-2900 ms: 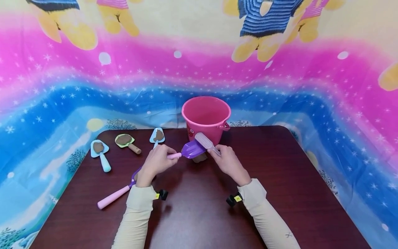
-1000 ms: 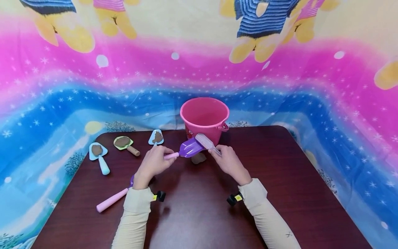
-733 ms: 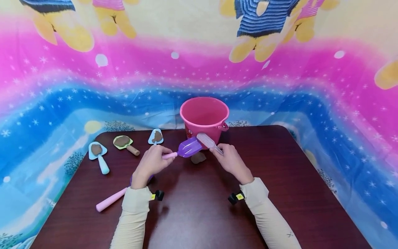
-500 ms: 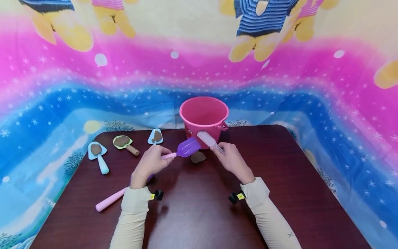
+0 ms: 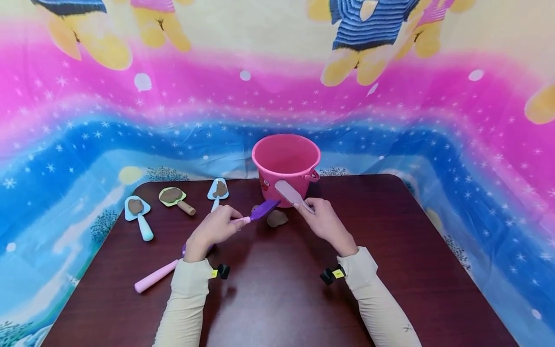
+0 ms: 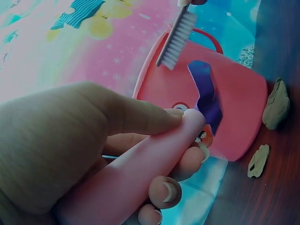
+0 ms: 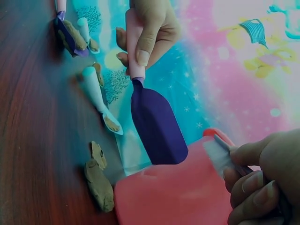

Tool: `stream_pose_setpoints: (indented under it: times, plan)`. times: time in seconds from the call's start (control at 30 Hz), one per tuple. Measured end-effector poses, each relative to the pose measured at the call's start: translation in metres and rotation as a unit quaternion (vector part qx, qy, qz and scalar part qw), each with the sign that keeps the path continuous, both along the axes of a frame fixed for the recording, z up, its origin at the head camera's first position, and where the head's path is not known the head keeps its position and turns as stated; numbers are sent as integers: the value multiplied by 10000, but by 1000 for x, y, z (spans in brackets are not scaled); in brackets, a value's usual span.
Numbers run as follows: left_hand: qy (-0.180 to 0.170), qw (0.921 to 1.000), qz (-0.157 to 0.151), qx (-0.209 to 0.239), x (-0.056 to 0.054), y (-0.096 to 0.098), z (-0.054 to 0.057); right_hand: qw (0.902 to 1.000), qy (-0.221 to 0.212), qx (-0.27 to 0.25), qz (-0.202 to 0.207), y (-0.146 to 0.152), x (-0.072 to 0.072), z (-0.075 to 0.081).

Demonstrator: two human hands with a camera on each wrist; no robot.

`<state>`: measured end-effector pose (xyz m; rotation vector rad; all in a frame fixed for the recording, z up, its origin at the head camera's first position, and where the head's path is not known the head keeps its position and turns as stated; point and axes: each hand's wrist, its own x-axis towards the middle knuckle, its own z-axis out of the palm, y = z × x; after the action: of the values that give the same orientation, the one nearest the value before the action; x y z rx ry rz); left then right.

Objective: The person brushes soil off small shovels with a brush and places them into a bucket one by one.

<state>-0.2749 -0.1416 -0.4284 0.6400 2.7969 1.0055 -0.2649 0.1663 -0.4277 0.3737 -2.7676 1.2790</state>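
Note:
In the head view my left hand [image 5: 215, 227] grips the pink handle of a purple toy shovel [image 5: 265, 209], its blade tilted nearly edge-on. The left wrist view has the thumb pressed along that handle, fingers curled beneath. My right hand [image 5: 325, 221] holds a small brush [image 5: 289, 193] with white bristles, which overlaps the front of the pink bucket [image 5: 303, 188]. Brush and blade are apart. Under the blade, by the bucket's foot, a brown clay lump [image 5: 277, 219] lies on the table, with a smaller flat clay piece [image 6: 258, 161] beside it.
To the left lie a light-blue shovel [image 5: 146, 229], a green shovel [image 5: 186, 208] with a brown handle and another blue shovel [image 5: 215, 205], each bearing clay. A second pink-handled shovel [image 5: 156, 276] lies partly under my left wrist. A printed cloth [image 5: 208, 101] hangs behind the table.
The brush has drawn away from the shovel blade, slightly to the right. The shovel has turned from face-up to nearly edge-on. A second clay piece now shows behind the blade.

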Motion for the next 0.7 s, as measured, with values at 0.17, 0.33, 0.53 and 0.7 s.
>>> stream_pose_setpoints:
  times: [0.17, 0.33, 0.53, 0.7]
  plan:
    - [-190, 9996, -170, -108, 2, 6, 4, 9999, -36, -126, 54, 2, -1, 0]
    - [-292, 9990, -328, -70, 4, 11, 6, 9998, -68, -193, 60, 2, -1, -1]
    - [-315, 9986, -390, 171, 4, 15, 5, 9998, -96, -185, 48, -1, -1, -1]
    - [-179, 9990, -319, 264, 3, 16, 1, 9998, -108, -180, 30, -1, 1, 0]
